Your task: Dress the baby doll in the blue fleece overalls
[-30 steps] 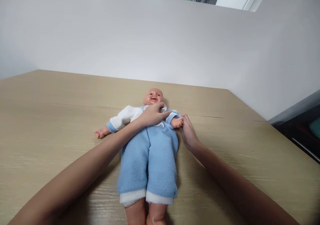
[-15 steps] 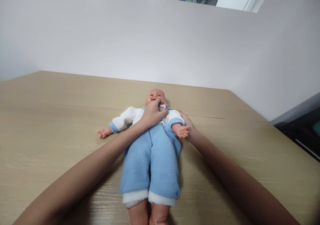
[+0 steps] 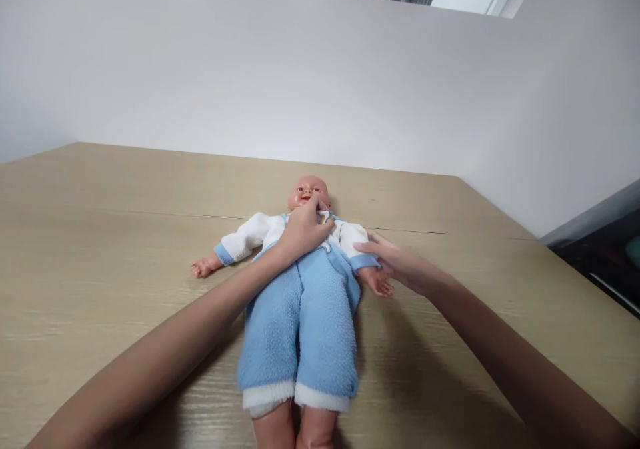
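Note:
A baby doll (image 3: 300,316) in blue fleece overalls with white sleeves lies on its back, head away from me. My left hand (image 3: 304,229) rests over its upper chest, closed about the collar (image 3: 325,216) just under the chin; the fingertips are partly hidden. At the doll's arm on the right side, my right hand (image 3: 395,256) has its thumb on the white sleeve (image 3: 354,237) near the blue cuff, with the other fingers behind it. The doll's other arm (image 3: 245,236) is stretched out to the left.
The doll lies on a light wooden table (image 3: 125,236) with a thin seam running across it. Behind stands a pale wall (image 3: 300,76) with an opening at the top. A dark object (image 3: 605,256) is beyond the table's right edge.
My right hand has come out from behind the doll's arm and round to its outer side, with the thumb now on the sleeve. That arm has shifted outward and down. My left hand stays at the collar.

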`<action>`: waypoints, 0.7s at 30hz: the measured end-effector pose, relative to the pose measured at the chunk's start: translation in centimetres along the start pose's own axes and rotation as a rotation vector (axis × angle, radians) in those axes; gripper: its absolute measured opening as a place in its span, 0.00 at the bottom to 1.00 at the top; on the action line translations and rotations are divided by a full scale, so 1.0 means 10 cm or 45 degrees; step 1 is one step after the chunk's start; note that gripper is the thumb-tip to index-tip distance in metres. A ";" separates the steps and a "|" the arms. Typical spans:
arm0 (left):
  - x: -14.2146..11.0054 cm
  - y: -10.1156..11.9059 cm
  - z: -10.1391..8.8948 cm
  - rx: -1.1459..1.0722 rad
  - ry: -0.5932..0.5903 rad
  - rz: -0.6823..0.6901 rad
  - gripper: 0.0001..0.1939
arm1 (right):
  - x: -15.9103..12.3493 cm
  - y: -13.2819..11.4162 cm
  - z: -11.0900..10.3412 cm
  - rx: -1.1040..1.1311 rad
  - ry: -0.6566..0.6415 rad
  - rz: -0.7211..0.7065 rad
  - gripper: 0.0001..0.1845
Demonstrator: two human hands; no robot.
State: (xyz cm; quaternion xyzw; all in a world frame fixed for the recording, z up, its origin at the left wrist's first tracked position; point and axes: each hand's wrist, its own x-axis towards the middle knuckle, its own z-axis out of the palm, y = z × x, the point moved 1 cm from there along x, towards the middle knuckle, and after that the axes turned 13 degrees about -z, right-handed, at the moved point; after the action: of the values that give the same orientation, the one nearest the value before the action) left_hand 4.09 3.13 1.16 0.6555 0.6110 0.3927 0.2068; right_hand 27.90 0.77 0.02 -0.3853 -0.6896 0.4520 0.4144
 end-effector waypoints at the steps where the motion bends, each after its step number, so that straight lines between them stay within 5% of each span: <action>1: 0.00 0.00 0.00 0.013 -0.005 0.016 0.07 | -0.09 -0.02 -0.10 0.024 -0.007 0.111 0.26; 6: -0.02 0.00 0.03 0.107 -0.031 0.045 0.07 | -0.38 0.10 -0.51 -0.099 0.156 0.183 0.32; 11: -0.02 0.01 0.03 0.177 -0.027 0.057 0.08 | -0.51 0.31 -0.58 -0.244 0.233 0.073 0.33; 18: -0.16 -0.05 -0.26 0.249 0.122 0.257 0.11 | -0.58 0.26 -0.53 -1.016 0.221 -0.436 0.22; 21: -0.36 -0.21 -0.47 0.203 0.152 0.264 0.13 | -0.62 0.14 -0.41 -1.140 0.283 -0.672 0.20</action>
State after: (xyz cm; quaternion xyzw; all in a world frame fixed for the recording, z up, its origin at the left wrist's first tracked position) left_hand -0.67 -0.98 1.50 0.7050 0.5804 0.4005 0.0756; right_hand 34.13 -3.16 -1.65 -0.3832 -0.8406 -0.0499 0.3796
